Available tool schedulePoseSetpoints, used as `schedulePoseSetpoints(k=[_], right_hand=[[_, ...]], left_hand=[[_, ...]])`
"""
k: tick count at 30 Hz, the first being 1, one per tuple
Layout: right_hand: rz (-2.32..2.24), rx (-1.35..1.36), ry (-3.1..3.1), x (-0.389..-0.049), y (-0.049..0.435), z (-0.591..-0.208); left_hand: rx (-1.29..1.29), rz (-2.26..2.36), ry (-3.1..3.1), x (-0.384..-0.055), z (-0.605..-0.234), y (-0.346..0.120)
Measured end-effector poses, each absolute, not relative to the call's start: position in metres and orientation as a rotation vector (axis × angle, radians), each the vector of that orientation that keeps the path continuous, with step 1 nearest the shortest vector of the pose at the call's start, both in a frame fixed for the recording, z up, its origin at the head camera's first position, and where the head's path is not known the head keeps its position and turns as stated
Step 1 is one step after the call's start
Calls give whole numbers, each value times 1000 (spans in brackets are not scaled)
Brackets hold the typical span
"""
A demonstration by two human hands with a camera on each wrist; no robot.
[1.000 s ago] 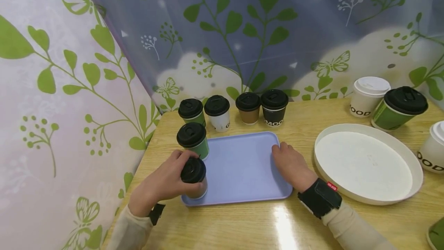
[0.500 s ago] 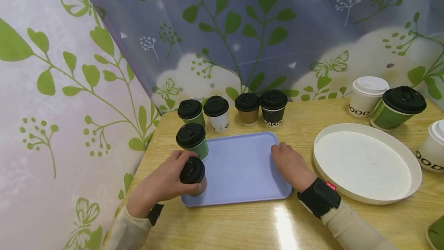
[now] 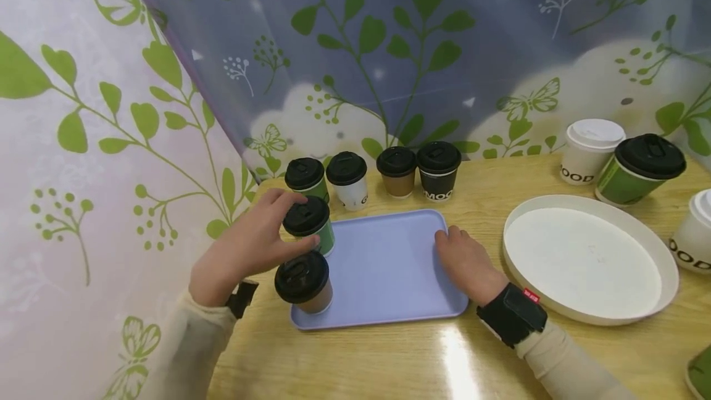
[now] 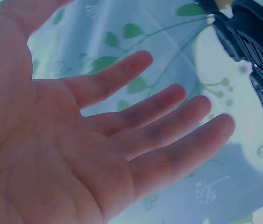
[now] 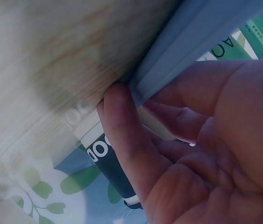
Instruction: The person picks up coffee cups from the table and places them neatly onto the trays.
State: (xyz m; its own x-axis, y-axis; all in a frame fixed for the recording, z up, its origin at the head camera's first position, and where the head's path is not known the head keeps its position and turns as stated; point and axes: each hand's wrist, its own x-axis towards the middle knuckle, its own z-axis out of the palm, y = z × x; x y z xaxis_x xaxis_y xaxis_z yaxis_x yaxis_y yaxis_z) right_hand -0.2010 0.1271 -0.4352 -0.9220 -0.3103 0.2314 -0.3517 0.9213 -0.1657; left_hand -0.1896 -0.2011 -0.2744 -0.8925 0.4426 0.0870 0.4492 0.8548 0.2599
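Note:
A blue rectangular tray (image 3: 383, 270) lies on the table. At its near left corner a brown paper cup (image 3: 316, 300) with a black lid stands upright. Behind that cup, at the tray's left edge, is a green cup (image 3: 324, 236) with the same kind of lid. My left hand (image 3: 247, 245) hovers beside the two lids, holding nothing; its fingers (image 4: 183, 161) are spread in the left wrist view. Over at the tray's right edge, my right hand (image 3: 466, 264) grips the rim; in the right wrist view a finger (image 5: 122, 116) reaches under the tray wall (image 5: 187, 51).
Along the back stand a dark green cup (image 3: 313, 189), a white cup (image 3: 353, 193), a brown cup (image 3: 398, 185) and a black cup (image 3: 439, 185). To the right sits a round white tray (image 3: 589, 258), with white cups (image 3: 580, 162) and a green cup (image 3: 624, 184) around it.
My left hand has let go of the brown cup and moved up and left, toward the green cup behind. The brown cup stays on the tray corner. My right hand has not moved.

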Motion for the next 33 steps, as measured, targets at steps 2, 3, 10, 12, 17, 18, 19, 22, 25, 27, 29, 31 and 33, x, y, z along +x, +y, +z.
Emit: schedulePoseSetpoints(k=[2, 3, 10, 12, 17, 18, 19, 22, 25, 27, 29, 31, 33], right_hand=[[305, 501, -2881, -201, 129, -435], [306, 502, -2881, -201, 130, -435], [294, 514, -2866, -199, 128, -436], [295, 511, -2862, -200, 128, -436], [288, 503, -2869, -201, 129, -436], [286, 503, -2871, -201, 129, -435], [284, 504, -2872, -201, 129, -436], [283, 504, -2876, -200, 129, -436], [280, 503, -2885, -200, 129, -435], [278, 501, -2893, -201, 129, -435], [274, 501, -2902, -201, 129, -435], [272, 501, -2912, -202, 129, -435], [268, 498, -2917, -202, 129, -435]], left_hand=[[-734, -439, -3033, -208, -269, -194], [-735, -435, -3059, -217, -266, -190], [-677, -361, -3241, -280, -241, -182], [-637, -335, -3285, -297, -237, -183], [-534, -257, -3365, -330, -239, -184], [-510, -245, -3378, -335, -241, -185], [-483, -236, -3389, -339, -242, -186], [-401, -217, -3426, -351, -248, -188], [-323, -195, -3464, -360, -254, -190], [-284, -178, -3486, -365, -258, -192], [-264, -158, -3502, -370, -261, -193], [-263, -164, -3513, -374, -263, -193], [-270, -189, -3512, -377, -266, -193]])
